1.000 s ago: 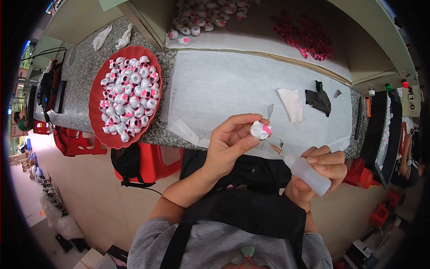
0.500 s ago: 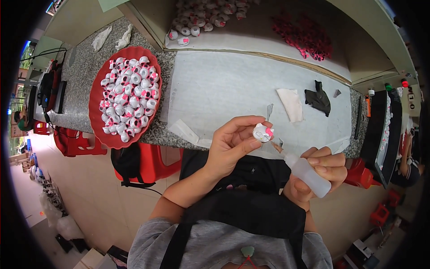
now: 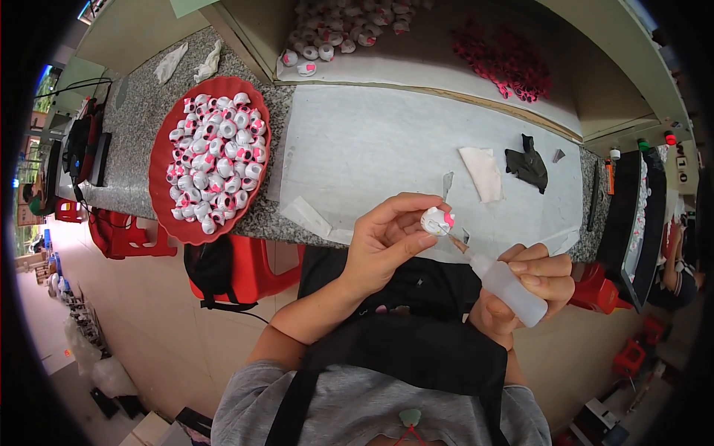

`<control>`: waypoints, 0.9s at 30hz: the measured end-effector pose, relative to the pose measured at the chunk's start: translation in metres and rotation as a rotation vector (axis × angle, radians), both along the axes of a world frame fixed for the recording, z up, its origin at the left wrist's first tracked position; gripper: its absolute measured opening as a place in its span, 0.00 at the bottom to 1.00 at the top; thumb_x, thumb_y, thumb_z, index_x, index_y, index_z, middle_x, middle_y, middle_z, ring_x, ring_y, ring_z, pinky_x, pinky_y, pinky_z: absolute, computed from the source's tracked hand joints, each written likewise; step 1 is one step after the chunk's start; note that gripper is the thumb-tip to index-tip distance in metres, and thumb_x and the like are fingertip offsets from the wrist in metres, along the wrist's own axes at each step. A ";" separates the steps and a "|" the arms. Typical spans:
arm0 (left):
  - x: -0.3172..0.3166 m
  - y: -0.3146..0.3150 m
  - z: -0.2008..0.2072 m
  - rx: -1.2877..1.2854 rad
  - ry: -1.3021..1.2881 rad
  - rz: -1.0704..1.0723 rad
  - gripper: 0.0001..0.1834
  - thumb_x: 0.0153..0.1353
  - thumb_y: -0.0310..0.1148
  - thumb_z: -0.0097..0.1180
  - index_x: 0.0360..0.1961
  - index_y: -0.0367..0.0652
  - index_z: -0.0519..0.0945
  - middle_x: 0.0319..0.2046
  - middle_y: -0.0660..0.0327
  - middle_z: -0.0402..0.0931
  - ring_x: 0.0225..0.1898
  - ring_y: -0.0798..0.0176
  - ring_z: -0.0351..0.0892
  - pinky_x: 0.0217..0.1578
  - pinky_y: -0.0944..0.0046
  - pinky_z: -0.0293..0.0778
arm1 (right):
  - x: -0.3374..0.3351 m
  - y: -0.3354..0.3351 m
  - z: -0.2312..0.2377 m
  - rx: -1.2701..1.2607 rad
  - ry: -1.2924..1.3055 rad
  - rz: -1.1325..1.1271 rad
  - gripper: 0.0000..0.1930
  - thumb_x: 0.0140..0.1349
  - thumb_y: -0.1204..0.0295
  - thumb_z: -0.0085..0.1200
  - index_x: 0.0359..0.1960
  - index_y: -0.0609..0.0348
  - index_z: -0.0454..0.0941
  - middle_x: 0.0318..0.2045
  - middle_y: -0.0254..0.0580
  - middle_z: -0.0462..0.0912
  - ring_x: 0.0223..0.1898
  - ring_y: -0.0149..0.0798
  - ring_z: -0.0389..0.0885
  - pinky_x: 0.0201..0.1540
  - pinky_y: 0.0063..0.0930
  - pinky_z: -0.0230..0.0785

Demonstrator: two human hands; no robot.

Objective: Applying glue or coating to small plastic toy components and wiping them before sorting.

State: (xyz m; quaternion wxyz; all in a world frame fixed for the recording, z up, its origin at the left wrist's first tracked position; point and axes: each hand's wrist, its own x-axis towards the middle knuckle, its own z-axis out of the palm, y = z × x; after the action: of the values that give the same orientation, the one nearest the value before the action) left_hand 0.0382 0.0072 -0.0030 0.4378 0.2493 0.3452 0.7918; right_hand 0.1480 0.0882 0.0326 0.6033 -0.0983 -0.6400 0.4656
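Between the thumb and fingers of my left hand (image 3: 390, 241) is a small white toy head (image 3: 437, 221) with a pink bow. My right hand (image 3: 532, 279) is wrapped round a translucent white squeeze bottle (image 3: 513, 288), tilted so that its thin tip points up and left at the toy head. The tip is at the toy head's lower right side; whether it touches I cannot tell. Both hands are above the near edge of the white paper sheet (image 3: 357, 149) on the bench. A red scalloped tray (image 3: 158, 156) at the left holds many similar white-and-pink heads.
Under the shelf lie a heap of white heads (image 3: 335, 30) and a pile of pink pieces (image 3: 506, 56). A whitish cloth (image 3: 482, 172) and a black rag (image 3: 528, 167) rest on the paper. A red stool (image 3: 256, 267) stands below the bench, and a black-edged tray (image 3: 632, 223) is at the right.
The toy head has turned slightly in my left fingers. The bottle has shifted a very little to the left, its tip still by the head.
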 end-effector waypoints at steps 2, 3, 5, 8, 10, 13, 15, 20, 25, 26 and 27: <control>0.000 0.000 -0.002 0.016 0.017 0.007 0.17 0.47 0.19 0.48 0.41 0.34 0.65 0.39 0.51 0.65 0.42 0.62 0.67 0.41 0.64 0.67 | 0.001 0.003 0.002 0.073 -0.062 0.063 0.22 0.35 0.63 0.63 0.25 0.56 0.62 0.23 0.34 0.62 0.19 0.26 0.61 0.16 0.14 0.56; 0.001 0.001 -0.002 0.021 0.089 0.036 0.17 0.47 0.19 0.47 0.41 0.33 0.65 0.39 0.52 0.65 0.42 0.62 0.67 0.41 0.64 0.67 | 0.002 0.004 0.001 0.072 -0.063 0.062 0.22 0.35 0.63 0.63 0.25 0.56 0.62 0.23 0.34 0.62 0.19 0.26 0.61 0.16 0.14 0.56; 0.001 0.001 -0.003 0.024 0.160 0.063 0.17 0.46 0.18 0.47 0.41 0.33 0.66 0.39 0.52 0.65 0.42 0.62 0.66 0.40 0.65 0.67 | 0.004 0.004 0.000 0.090 -0.098 0.097 0.21 0.36 0.64 0.63 0.26 0.57 0.62 0.23 0.35 0.62 0.18 0.26 0.61 0.16 0.14 0.56; 0.001 0.000 -0.003 -0.003 0.238 0.071 0.16 0.46 0.17 0.47 0.40 0.33 0.67 0.39 0.53 0.64 0.42 0.62 0.66 0.41 0.66 0.66 | 0.003 0.003 -0.001 0.084 -0.095 0.115 0.19 0.37 0.66 0.62 0.26 0.57 0.62 0.24 0.35 0.63 0.18 0.26 0.61 0.16 0.14 0.56; 0.000 0.001 -0.004 -0.036 0.310 0.088 0.17 0.45 0.16 0.47 0.40 0.33 0.67 0.39 0.53 0.64 0.42 0.62 0.65 0.42 0.65 0.63 | 0.004 0.001 -0.002 0.074 -0.091 0.089 0.19 0.38 0.67 0.61 0.26 0.57 0.62 0.24 0.36 0.63 0.18 0.26 0.61 0.16 0.14 0.56; -0.001 0.001 -0.004 -0.029 0.324 0.121 0.17 0.45 0.16 0.47 0.40 0.33 0.67 0.40 0.53 0.64 0.43 0.62 0.64 0.45 0.64 0.60 | 0.005 0.002 -0.005 0.074 -0.090 0.067 0.18 0.39 0.69 0.61 0.26 0.57 0.62 0.24 0.36 0.63 0.18 0.26 0.61 0.16 0.14 0.56; -0.002 0.002 -0.004 -0.025 0.345 0.133 0.17 0.45 0.16 0.47 0.40 0.33 0.67 0.40 0.52 0.64 0.43 0.62 0.64 0.45 0.64 0.60 | 0.005 0.003 -0.005 0.086 -0.096 0.064 0.17 0.39 0.70 0.61 0.26 0.58 0.62 0.24 0.36 0.63 0.18 0.26 0.61 0.16 0.14 0.56; -0.006 0.003 -0.002 -0.021 0.366 0.135 0.16 0.45 0.16 0.47 0.39 0.33 0.68 0.40 0.52 0.64 0.44 0.62 0.64 0.45 0.65 0.59 | 0.004 0.013 0.003 0.100 -0.132 0.145 0.18 0.39 0.71 0.60 0.25 0.58 0.61 0.24 0.38 0.64 0.18 0.27 0.62 0.17 0.15 0.59; -0.029 -0.006 0.000 -0.060 0.234 0.363 0.18 0.45 0.15 0.46 0.41 0.33 0.66 0.40 0.55 0.66 0.41 0.66 0.66 0.41 0.71 0.62 | 0.005 0.050 0.002 -0.008 -0.243 0.144 0.14 0.39 0.80 0.52 0.25 0.61 0.59 0.25 0.42 0.64 0.19 0.31 0.65 0.20 0.19 0.65; -0.034 -0.008 0.001 -0.045 0.236 0.360 0.18 0.45 0.15 0.46 0.41 0.33 0.66 0.40 0.55 0.66 0.41 0.66 0.66 0.41 0.71 0.62 | -0.002 0.062 -0.001 -0.104 -0.278 0.179 0.13 0.39 0.82 0.50 0.26 0.61 0.59 0.26 0.42 0.65 0.22 0.32 0.67 0.21 0.18 0.66; -0.039 -0.009 0.000 -0.043 0.209 0.398 0.18 0.45 0.15 0.46 0.42 0.33 0.66 0.40 0.55 0.66 0.40 0.66 0.66 0.41 0.72 0.62 | -0.010 0.075 -0.003 -0.201 -0.312 0.215 0.12 0.40 0.83 0.48 0.27 0.61 0.60 0.27 0.42 0.65 0.24 0.33 0.69 0.22 0.18 0.66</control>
State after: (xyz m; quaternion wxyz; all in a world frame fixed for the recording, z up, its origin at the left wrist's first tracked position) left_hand -0.0005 -0.0018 -0.0027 0.2400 0.2479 0.4478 0.8249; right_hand 0.1385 0.1633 0.0295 0.4307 -0.1601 -0.6828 0.5681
